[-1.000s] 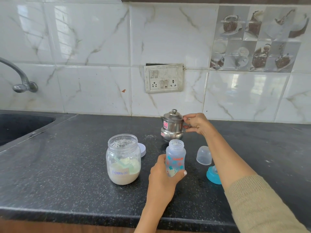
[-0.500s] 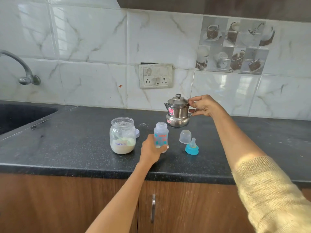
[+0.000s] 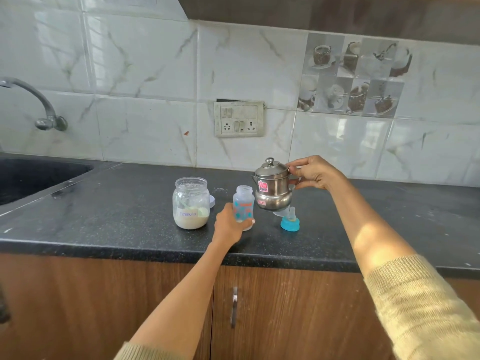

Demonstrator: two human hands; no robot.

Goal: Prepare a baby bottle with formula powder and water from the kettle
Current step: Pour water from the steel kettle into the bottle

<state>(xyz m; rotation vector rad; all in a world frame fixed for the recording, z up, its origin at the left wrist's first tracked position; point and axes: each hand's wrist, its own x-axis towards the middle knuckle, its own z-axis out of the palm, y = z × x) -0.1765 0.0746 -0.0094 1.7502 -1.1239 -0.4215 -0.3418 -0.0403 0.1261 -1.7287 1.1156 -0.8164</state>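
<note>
Holding the steel kettle (image 3: 272,189) by its handle, my right hand (image 3: 315,172) keeps it raised off the counter (image 3: 130,229), spout toward the bottle (image 3: 243,203). My left hand (image 3: 230,224) grips the open bottle, which stands on the counter just right of the formula jar (image 3: 191,202). A blue teat (image 3: 290,220) sits below the kettle.

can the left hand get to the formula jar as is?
Probably not without letting go: the left hand grips the baby bottle. The formula jar stands just beside it, open-topped, nothing between.
</note>
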